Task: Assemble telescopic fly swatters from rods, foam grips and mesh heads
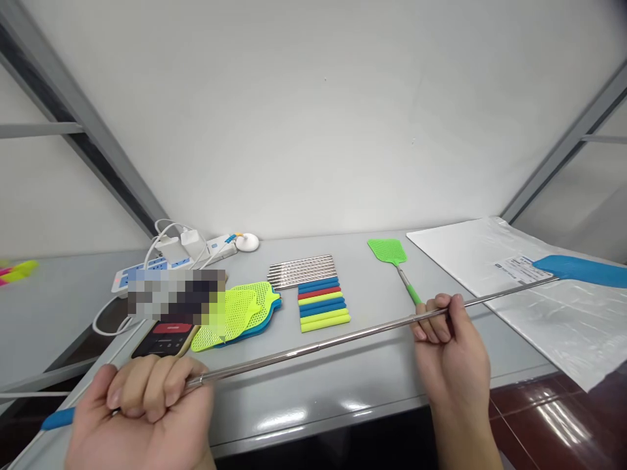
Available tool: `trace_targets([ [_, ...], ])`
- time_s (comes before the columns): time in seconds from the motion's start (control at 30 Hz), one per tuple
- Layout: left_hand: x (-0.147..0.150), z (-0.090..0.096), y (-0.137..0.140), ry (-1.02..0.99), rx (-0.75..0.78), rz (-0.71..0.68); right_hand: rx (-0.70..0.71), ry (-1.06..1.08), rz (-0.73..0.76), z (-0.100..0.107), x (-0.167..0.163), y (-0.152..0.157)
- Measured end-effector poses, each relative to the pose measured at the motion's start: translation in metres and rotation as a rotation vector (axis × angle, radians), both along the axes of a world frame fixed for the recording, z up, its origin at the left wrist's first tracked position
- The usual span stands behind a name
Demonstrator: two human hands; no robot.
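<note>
I hold a long extended telescopic metal rod [313, 343] across the front of the grey table [372, 378]. My left hand [142, 408] is closed around its blue-handled end [57, 418] at the lower left. My right hand [448, 346] pinches the rod further along. The rod's far end carries a blue swatter head [582, 269] at the right edge. A finished green fly swatter [394, 260] lies on the table just behind my right hand.
A row of coloured handle sleeves [323, 304] and a bundle of metal rods [302, 270] lie mid-table. Green and blue swatter heads [245, 314] are stacked to the left, next to a phone [164, 338] and a power strip [166, 261]. A plastic bag [539, 294] lies at right.
</note>
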State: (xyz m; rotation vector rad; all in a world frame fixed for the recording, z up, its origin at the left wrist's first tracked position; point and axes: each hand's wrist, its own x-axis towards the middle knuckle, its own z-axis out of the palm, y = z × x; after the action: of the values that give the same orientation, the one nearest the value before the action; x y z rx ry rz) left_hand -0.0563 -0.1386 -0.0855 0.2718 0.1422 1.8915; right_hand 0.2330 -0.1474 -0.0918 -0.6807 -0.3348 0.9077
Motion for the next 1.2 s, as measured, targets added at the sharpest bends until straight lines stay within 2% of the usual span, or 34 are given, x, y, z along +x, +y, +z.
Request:
trace_targets([
  [0.13, -0.008, -0.002, -0.004, -0.033, 0.028, 0.004, 0.040, -0.011, 0.042, -0.003, -0.009, 0.000],
  [0.27, 0.001, -0.001, -0.006, -0.016, 0.056, 0.048, 0.095, -0.033, 0.125, -0.005, -0.027, 0.001],
  [0.4, 0.026, 0.001, 0.001, 0.001, 0.050, 0.032, 0.093, -0.059, 0.273, -0.008, -0.047, -0.003],
  [0.5, 0.048, 0.002, 0.005, -0.023, 0.039, 0.039, 0.111, -0.090, 0.295, -0.010, -0.058, -0.008],
  [0.67, 0.086, 0.012, 0.000, -0.029, -0.114, 0.044, 0.103, -0.105, 0.369, -0.017, -0.074, -0.010],
  [0.77, 0.098, 0.018, -0.003, -0.008, -0.179, 0.020, 0.067, -0.146, 0.362, -0.023, -0.072, -0.008],
  [0.87, 0.094, 0.020, -0.003, 0.000, -0.189, -0.036, 0.014, -0.230, 0.347, -0.025, -0.057, -0.006],
  [0.97, 0.080, 0.018, 0.000, -0.024, -0.168, -0.076, 0.034, -0.194, 0.286, -0.020, -0.037, -0.003],
  [1.1, 0.055, 0.013, 0.003, -0.021, -0.081, -0.032, 0.070, -0.092, 0.154, -0.008, -0.013, 0.000],
  [1.2, 0.038, 0.008, 0.004, -0.004, -0.026, -0.018, 0.057, -0.091, 0.088, -0.006, -0.002, 0.002],
])
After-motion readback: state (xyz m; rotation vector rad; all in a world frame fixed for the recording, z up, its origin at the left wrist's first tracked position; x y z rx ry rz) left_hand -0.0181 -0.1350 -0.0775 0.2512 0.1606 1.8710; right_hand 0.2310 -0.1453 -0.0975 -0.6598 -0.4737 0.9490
